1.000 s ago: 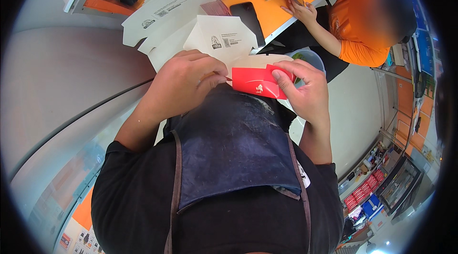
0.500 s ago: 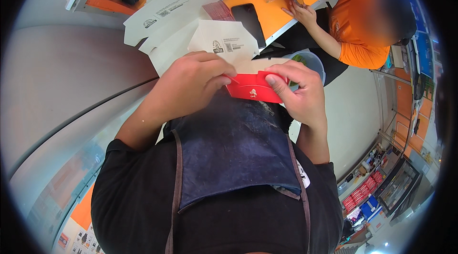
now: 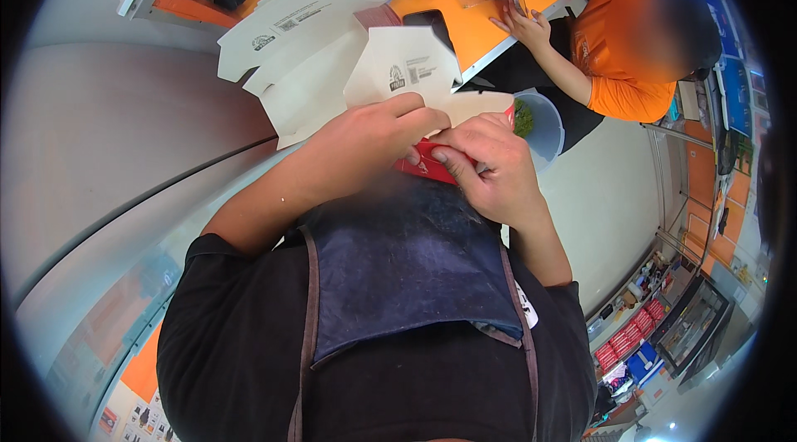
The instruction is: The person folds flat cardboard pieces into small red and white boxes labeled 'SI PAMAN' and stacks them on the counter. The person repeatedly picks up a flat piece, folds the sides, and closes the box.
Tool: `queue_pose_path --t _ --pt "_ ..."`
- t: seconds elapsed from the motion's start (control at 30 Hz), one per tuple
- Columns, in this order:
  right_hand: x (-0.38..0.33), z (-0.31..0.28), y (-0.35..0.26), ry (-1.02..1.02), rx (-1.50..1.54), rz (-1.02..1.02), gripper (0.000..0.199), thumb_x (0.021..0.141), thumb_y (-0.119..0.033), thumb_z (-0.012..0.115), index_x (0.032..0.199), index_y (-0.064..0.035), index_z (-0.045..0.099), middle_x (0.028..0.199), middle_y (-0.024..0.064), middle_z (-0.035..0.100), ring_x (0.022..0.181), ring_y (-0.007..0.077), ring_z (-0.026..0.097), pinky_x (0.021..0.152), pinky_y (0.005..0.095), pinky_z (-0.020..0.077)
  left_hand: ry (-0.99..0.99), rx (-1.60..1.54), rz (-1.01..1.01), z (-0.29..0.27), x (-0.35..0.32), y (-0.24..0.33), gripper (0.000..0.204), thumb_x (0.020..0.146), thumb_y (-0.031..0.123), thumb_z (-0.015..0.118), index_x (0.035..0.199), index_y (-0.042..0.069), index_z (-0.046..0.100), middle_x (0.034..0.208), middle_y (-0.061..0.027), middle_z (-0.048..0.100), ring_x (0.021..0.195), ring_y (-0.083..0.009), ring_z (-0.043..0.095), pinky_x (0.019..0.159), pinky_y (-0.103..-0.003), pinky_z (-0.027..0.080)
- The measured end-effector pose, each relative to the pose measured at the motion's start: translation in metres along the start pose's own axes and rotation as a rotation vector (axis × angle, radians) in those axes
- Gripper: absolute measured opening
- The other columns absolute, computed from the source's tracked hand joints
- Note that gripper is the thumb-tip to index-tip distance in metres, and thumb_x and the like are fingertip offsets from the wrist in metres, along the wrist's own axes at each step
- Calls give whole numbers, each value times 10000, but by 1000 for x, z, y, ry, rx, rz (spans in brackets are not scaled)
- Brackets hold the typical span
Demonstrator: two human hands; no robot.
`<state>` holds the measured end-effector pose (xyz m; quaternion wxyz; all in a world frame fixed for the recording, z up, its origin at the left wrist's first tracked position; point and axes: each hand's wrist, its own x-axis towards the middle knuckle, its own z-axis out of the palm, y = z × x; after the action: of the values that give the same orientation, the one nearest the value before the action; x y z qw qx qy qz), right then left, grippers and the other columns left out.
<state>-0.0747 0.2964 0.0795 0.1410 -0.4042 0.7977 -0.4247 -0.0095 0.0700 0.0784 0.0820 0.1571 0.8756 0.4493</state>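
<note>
A red carton [image 3: 425, 166] is clamped between the fingers of the left hand [image 3: 365, 147] and right hand [image 3: 490, 168], just below the stacked flat cartons [image 3: 332, 35]. The flap could be creased crookedly if uneven pressure is applied.

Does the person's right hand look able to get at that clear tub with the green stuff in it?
Probably yes. The clear tub sits just beyond the right hand, with nothing between them. But both that hand and the left hand are busy gripping the red carton.

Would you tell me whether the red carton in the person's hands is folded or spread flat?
Folded: the red carton shows only a narrow strip between the left hand and right hand.
</note>
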Motion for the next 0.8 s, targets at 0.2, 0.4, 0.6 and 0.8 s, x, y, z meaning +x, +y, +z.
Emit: queue_pose_path --t 0.2,0.4,0.6,0.8 --pt "-11 7 4 294 212 293 205 938 -164 775 1100 -41 756 1010 141 752 944 293 699 908 389 530 253 208 59 23 1 9 655 768 100 828 1370 60 574 1342 -120 627 1177 -339 659 1011 -454 508" --pt "-12 3 -2 328 70 272 219 940 -181 782 1091 -26 756 1024 147 766 961 282 718 913 364 534 349 165 123 32 5 0 701 761 90 799 1416 15 559 1357 -135 649 1256 -328 621 1098 -464 445" --pt "-14 -19 4 77 54 152 272 958 -222 769 1148 -28 754 1160 144 741 1073 249 702 962 351 518 282 242 278 28 3 -10 566 732 41 789 1282 13 660 1290 -183 658 1229 -355 633 1069 -466 468" --pt "-17 -46 87 763 579 457 465 1127 -328 505 1436 14 570 1375 113 645 1277 239 596 1101 421 451 482 -212 206 13 -23 -32 486 826 -52 773 1289 4 635 1307 -184 621 1305 -320 597 1142 -414 452"
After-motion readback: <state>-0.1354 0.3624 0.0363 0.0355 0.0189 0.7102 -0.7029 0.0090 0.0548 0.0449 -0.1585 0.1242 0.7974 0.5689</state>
